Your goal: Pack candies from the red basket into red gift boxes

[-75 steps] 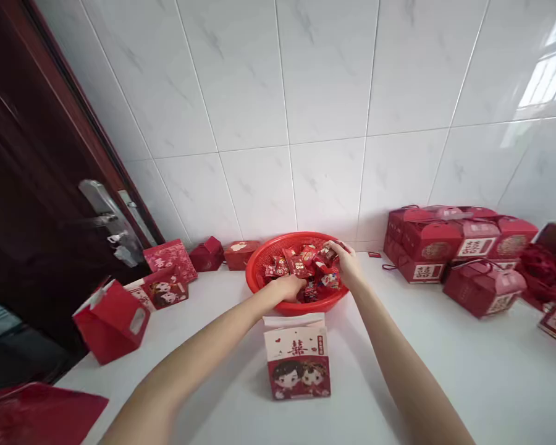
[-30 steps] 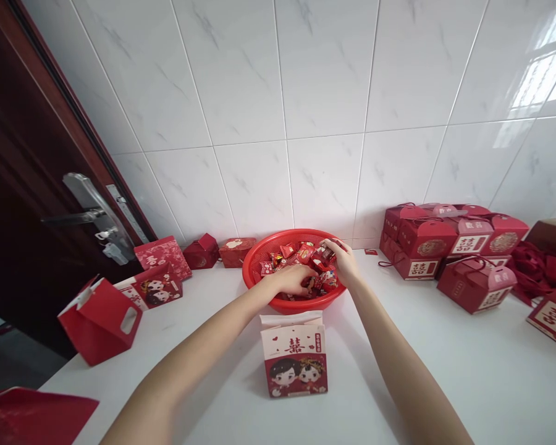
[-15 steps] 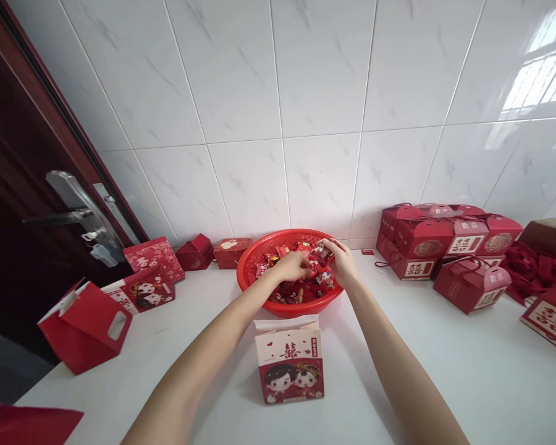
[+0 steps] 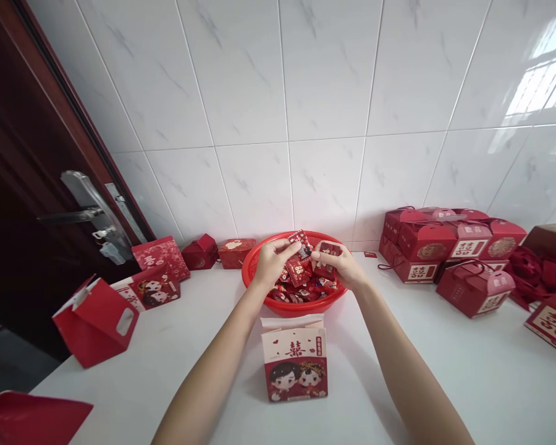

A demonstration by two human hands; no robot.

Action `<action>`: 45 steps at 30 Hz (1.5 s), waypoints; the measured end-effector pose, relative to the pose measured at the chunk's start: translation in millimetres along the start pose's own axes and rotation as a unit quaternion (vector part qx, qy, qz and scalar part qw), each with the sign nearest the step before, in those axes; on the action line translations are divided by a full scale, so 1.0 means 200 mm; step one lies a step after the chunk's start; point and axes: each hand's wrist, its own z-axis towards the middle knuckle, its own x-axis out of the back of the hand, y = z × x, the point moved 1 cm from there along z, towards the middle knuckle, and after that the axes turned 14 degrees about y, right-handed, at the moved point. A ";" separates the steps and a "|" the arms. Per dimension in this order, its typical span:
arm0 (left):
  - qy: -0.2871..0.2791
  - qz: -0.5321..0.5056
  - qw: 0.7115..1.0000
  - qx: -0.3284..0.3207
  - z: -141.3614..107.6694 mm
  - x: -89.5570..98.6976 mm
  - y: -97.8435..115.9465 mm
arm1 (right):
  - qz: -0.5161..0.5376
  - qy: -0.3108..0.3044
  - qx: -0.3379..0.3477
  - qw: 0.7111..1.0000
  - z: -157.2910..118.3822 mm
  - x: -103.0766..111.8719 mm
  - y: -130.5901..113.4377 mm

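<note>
While cartoon box [image 4: 295, 364] stands near, basket [image 4: 306, 309] holds red packets [image 4: 308, 292].

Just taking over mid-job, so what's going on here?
One person's left hand pinches a red packet above the basket, and the right hand holds another. More packets lie in the basket. A printed box stands on the table in front of it, nearer the person. Red boxes are stacked off to the right.
</note>
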 end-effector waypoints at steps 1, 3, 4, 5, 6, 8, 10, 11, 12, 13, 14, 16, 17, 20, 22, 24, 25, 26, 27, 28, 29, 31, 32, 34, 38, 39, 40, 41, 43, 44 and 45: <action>0.002 -0.006 1.000 0.008 -0.02 0.01 0.02 | -0.019 -0.023 0.004 1.000 -0.02 -0.01 -0.02; 0.003 -0.014 1.000 0.025 -0.06 0.04 0.07 | -0.050 -0.050 0.020 0.997 -0.05 -0.03 -0.07; 0.000 -0.022 0.999 0.034 -0.08 0.05 0.10 | -0.062 -0.060 0.031 0.996 -0.07 -0.03 -0.09; -0.006 -0.033 0.999 0.042 -0.10 0.06 0.12 | -0.069 -0.069 0.040 0.994 -0.08 -0.04 -0.11; -0.012 -0.045 0.998 0.050 -0.12 0.07 0.14 | -0.073 -0.080 0.047 0.993 -0.10 -0.05 -0.13; -0.019 -0.069 0.996 0.061 -0.15 0.09 0.17 | -0.074 -0.101 0.056 0.990 -0.13 -0.06 -0.16; -0.023 -0.091 0.993 0.065 -0.18 0.11 0.20 | -0.069 -0.120 0.062 0.988 -0.15 -0.07 -0.18; -0.024 -0.099 0.993 0.064 -0.19 0.11 0.21 | -0.067 -0.127 0.064 0.988 -0.16 -0.08 -0.19; -0.025 -0.104 0.992 0.061 -0.21 0.12 0.22 | -0.068 -0.131 0.063 0.987 -0.17 -0.08 -0.19; -0.025 -0.103 0.993 0.057 -0.22 0.13 0.23 | -0.070 -0.132 0.060 0.987 -0.18 -0.08 -0.20; -0.022 -0.096 0.994 0.050 -0.23 0.14 0.23 | -0.075 -0.133 0.055 0.987 -0.18 -0.08 -0.21; -0.011 -0.064 0.998 0.025 -0.25 0.16 0.24 | -0.083 -0.129 0.052 0.987 -0.19 -0.08 -0.22; -0.006 -0.041 0.999 0.010 -0.26 0.17 0.24 | -0.082 -0.123 0.056 0.987 -0.19 -0.08 -0.23; -0.034 0.025 0.999 -0.033 -0.29 0.19 0.25 | -0.062 -0.093 0.076 0.991 -0.20 -0.08 -0.25; -0.069 0.051 0.995 -0.054 -0.31 0.18 0.26 | -0.070 -0.074 0.075 0.992 -0.21 -0.09 -0.26; -0.092 0.059 0.992 -0.062 -0.32 0.17 0.27 | -0.095 -0.066 0.069 0.991 -0.23 -0.10 -0.27; -0.097 0.057 0.992 -0.063 -0.32 0.17 0.27 | -0.106 -0.064 0.070 0.990 -0.24 -0.10 -0.28; -0.101 0.054 0.991 -0.064 -0.32 0.18 0.28 | -0.113 -0.063 0.074 0.989 -0.25 -0.11 -0.29; -0.108 0.052 0.990 -0.069 -0.32 0.20 0.29 | -0.115 -0.061 0.079 0.988 -0.25 -0.10 -0.30; -0.121 0.058 0.988 -0.078 -0.32 0.22 0.31 | -0.115 -0.057 0.083 0.988 -0.26 -0.10 -0.31; -0.143 0.075 0.983 -0.089 -0.32 0.26 0.33 | -0.115 -0.051 0.085 0.988 -0.27 -0.09 -0.32; -0.218 0.142 0.960 -0.103 -0.33 0.33 0.37 | -0.111 -0.043 0.079 0.990 -0.27 -0.07 -0.34; -0.259 0.178 0.944 -0.098 -0.33 0.36 0.38 | -0.111 -0.043 0.073 0.990 -0.28 -0.05 -0.34; -0.321 0.224 0.917 -0.075 -0.33 0.42 0.40 | -0.112 -0.048 0.065 0.990 -0.28 -0.03 -0.34; -0.353 0.220 0.908 -0.043 -0.32 0.40 0.34 | -0.124 -0.058 0.064 0.989 -0.27 -0.01 -0.33; -0.344 0.218 0.912 -0.042 -0.31 0.38 0.32 | -0.130 -0.064 0.068 0.987 -0.27 -0.01 -0.33; -0.327 0.220 0.918 -0.043 -0.30 0.35 0.29 | -0.138 -0.070 0.074 0.985 -0.27 -0.01 -0.33; -0.306 0.225 0.924 -0.044 -0.30 0.33 0.26 | -0.149 -0.076 0.082 0.983 -0.27 -0.02 -0.33; -0.273 0.241 0.930 -0.050 -0.28 0.30 0.22 | -0.175 -0.087 0.099 0.976 -0.27 -0.02 -0.33; -0.264 0.245 0.931 -0.055 -0.28 0.29 0.21 | -0.186 -0.091 0.107 0.973 -0.27 -0.02 -0.33; -0.260 0.247 0.932 -0.059 -0.28 0.28 0.20 | -0.193 -0.095 0.113 0.970 -0.27 -0.02 -0.33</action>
